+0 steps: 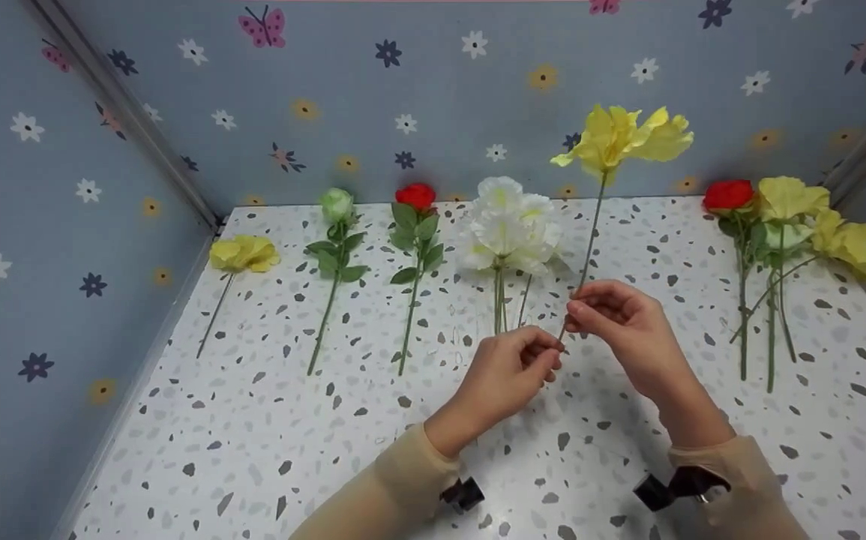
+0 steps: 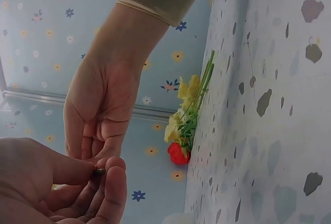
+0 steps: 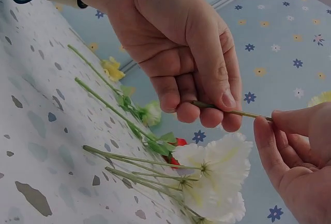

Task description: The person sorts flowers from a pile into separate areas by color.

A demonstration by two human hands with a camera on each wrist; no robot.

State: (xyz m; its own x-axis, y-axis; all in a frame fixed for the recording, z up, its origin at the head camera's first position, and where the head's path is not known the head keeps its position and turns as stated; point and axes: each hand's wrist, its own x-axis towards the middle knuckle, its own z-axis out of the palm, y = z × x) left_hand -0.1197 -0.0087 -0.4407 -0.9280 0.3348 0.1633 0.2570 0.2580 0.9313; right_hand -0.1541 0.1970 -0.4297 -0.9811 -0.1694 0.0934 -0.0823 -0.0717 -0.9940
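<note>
A yellow flower (image 1: 612, 142) stands upright on its long thin stem above the table. My right hand (image 1: 631, 337) pinches this stem between thumb and fingers, partway up its lower part. Just below it, my left hand (image 1: 511, 371) pinches the stem near the bottom end, whose tip (image 2: 100, 171) shows between thumb and fingers in the left wrist view. Seen from the right wrist, a short length of stem (image 3: 243, 114) runs between the fingertips of both hands. Behind the left hand lie white flowers (image 1: 511, 225), their stems partly hidden by it.
Along the table's (image 1: 253, 450) back lie another yellow flower (image 1: 244, 253), a pale green rose (image 1: 337, 206) and a red rose (image 1: 415, 197). On the right rests a mixed group with a red rose (image 1: 729, 195) and yellow flowers (image 1: 792, 199). Patterned walls (image 1: 403, 82) border the table.
</note>
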